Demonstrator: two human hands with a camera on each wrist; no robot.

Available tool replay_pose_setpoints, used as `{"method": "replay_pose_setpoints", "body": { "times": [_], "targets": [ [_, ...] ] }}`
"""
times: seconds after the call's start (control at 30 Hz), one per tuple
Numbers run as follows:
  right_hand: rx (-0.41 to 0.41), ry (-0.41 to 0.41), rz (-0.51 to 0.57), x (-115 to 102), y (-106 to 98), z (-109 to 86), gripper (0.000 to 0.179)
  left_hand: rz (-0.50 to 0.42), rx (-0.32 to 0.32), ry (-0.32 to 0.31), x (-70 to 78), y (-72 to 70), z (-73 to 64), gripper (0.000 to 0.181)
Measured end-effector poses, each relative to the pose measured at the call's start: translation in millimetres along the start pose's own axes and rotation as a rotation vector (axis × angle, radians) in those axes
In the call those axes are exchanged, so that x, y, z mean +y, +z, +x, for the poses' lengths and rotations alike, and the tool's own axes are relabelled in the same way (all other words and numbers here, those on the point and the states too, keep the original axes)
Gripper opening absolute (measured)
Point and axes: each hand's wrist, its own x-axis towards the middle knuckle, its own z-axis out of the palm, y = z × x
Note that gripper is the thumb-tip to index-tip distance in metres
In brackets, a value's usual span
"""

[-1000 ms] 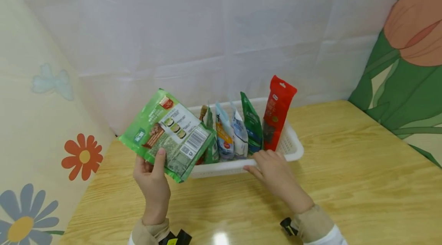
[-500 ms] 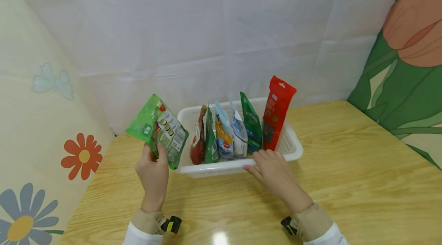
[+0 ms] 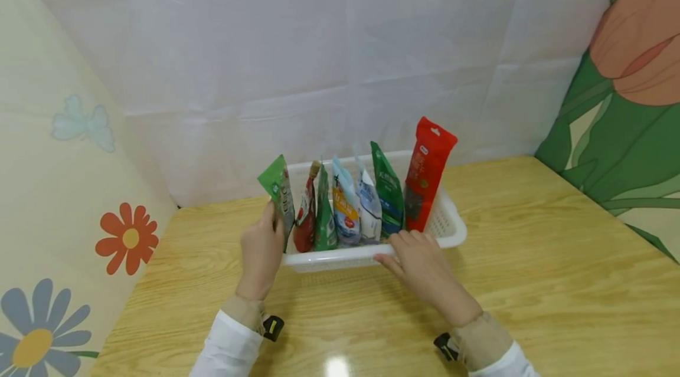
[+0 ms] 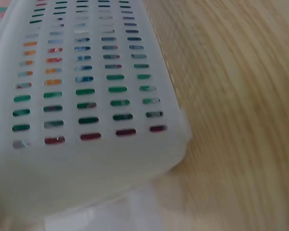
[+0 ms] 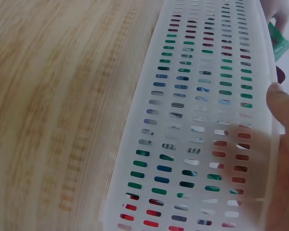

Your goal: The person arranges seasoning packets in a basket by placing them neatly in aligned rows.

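In the head view my left hand [image 3: 261, 253] pinches a green snack packet [image 3: 277, 181], upright at the left end of a white plastic basket [image 3: 340, 257]. Its lower part dips behind the front rim. My right hand [image 3: 425, 268] holds the front rim near the right end, fingers over the edge; the right wrist view shows the thumb [image 5: 279, 103] on the rim. A row of packets stands in the basket: a red pouch [image 3: 305, 226], a green one [image 3: 324, 223], a blue-and-orange bag [image 3: 345, 203], a white-and-blue bag [image 3: 369, 206], a dark green bag [image 3: 389, 194] and a tall red packet [image 3: 427, 167].
The basket stands on a wooden table [image 3: 531, 259] close to a white cloth backdrop [image 3: 297, 58]. Flower-painted panels rise at left [image 3: 64, 188] and right [image 3: 627, 129]. The basket's slotted side [image 4: 86, 91] fills much of the left wrist view.
My left hand has brought the green packet from left of the basket rightward and down into its left end, turning it edge-on. The right hand stays on the rim.
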Motion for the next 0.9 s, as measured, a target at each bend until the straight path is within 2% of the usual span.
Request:
{"method": "replay_pose_setpoints", "body": {
  "times": [0.17, 0.3, 0.37, 0.47, 0.57, 0.63, 0.77, 0.83, 0.9],
  "targets": [
    [0.001, -0.004, -0.002, -1.4, 0.5, 0.1, 0.031, 0.03, -0.122, -0.003, 6.6, 5.0, 5.4, 0.027],
    [0.0, -0.006, -0.006, -1.2, 0.7, 0.3, 0.032, 0.017, -0.216, -0.038, 12.9, 7.4, 11.9, 0.022],
    [0.0, -0.006, -0.009, -0.4, 1.3, 0.2, 0.032, -0.021, -0.261, -0.075, 17.1, 9.4, 14.5, 0.016],
    [0.0, -0.006, -0.005, -0.2, 1.3, 0.8, 0.032, -0.067, -0.362, -0.186, 22.0, 10.9, 17.1, 0.011],
    [0.001, -0.01, -0.003, 0.1, 2.4, 1.1, 0.032, -0.076, -0.452, -0.293, 23.6, 12.5, 17.5, 0.017],
    [0.006, -0.012, -0.003, 0.4, 2.6, 1.0, 0.032, -0.068, -0.494, -0.327, 23.3, 14.0, 17.1, 0.022],
    [0.017, -0.015, -0.007, 1.1, 2.8, 0.2, 0.032, -0.082, -0.533, -0.328, 22.8, 15.8, 15.7, 0.027],
    [0.023, -0.019, -0.01, 1.6, 3.2, -0.2, 0.032, -0.089, -0.554, -0.303, 22.6, 16.4, 15.2, 0.028],
    [0.025, -0.02, -0.011, 2.1, 3.3, -0.4, 0.032, -0.101, -0.586, -0.251, 22.4, 16.7, 15.4, 0.034]
  ]
}}
